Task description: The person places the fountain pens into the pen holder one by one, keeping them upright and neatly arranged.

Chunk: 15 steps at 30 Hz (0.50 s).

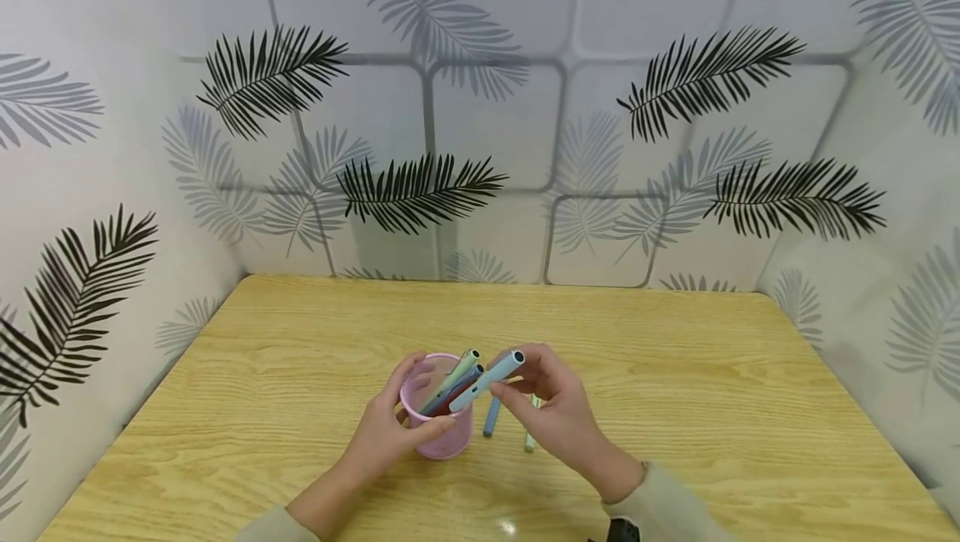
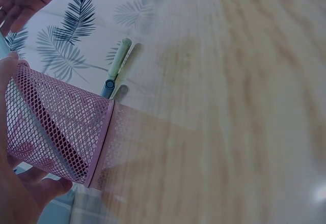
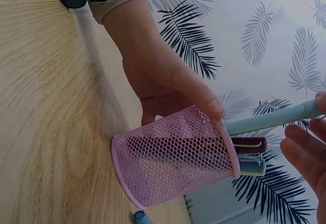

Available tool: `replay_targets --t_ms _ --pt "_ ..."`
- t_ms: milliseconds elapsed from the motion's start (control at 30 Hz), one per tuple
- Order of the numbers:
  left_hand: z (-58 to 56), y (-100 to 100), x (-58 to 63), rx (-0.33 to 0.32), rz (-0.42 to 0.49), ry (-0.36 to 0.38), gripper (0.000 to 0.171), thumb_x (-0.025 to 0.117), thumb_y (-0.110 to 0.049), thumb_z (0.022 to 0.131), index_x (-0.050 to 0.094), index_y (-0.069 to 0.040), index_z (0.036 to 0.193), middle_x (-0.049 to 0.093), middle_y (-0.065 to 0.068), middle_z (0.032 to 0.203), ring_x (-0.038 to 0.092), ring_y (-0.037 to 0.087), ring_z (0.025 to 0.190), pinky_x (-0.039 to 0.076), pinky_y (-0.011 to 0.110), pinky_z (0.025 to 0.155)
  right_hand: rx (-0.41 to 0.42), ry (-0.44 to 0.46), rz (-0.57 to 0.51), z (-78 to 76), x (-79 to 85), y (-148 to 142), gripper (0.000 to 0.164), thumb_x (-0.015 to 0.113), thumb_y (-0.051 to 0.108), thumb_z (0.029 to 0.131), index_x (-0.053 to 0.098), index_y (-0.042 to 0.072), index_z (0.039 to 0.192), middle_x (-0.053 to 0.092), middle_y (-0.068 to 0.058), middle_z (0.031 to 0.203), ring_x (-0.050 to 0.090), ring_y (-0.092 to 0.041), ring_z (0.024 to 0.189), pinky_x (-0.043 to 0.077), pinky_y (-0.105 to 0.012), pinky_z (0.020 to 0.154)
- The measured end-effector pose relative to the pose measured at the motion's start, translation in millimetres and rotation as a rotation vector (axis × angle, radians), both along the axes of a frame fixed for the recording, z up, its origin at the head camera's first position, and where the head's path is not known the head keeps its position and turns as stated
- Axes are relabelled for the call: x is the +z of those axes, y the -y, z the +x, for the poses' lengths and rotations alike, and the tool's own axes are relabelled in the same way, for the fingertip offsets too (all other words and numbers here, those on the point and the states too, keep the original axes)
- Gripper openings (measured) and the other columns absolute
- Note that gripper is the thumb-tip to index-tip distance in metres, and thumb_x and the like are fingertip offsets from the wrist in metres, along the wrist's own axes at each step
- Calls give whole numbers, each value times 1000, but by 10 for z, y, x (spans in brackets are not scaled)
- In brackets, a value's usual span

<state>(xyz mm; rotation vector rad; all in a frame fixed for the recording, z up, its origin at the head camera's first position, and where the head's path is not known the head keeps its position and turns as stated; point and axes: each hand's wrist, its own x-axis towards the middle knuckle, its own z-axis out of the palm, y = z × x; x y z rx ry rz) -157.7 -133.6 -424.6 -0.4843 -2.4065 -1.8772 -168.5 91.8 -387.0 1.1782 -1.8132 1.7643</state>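
Left hand grips pink cup, right hand pinches pen, any lettering unreadably small.

A pale, leaf-printed wall stands behind and beside a yellowish wood-grain table.

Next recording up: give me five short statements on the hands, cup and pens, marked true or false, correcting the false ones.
1. The left hand holds the pink mesh cup. True.
2. The right hand is empty. False: its fingers pinch a light blue pen.
3. A dark red pen in the cup pokes out past the rim. True.
4. In the head view, the pens on the table lie left of the cup. False: a blue pen and a green pen lie to its right.
5. The cup's wall is see-through mesh. True.
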Motion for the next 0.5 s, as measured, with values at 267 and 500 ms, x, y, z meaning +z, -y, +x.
replay_targets --t_ms 267,500 --pt "7 -9 9 -1 -1 -7 80 77 -14 77 32 -16 142 39 18 139 43 38 122 46 50 89 -60 -6 155 92 120 36 28 64 -15 79 52 -2 101 56 -17 96 59 -22 82 55 -33 59" --pt "8 -8 16 -3 -2 1 80 78 -15 77 31 -16 142 40 17 139 43 37 122 46 48 89 -120 85 315 156 165 53 21 66 -7 81 57 -1 99 57 -17 101 58 -23 80 54 -29 58"
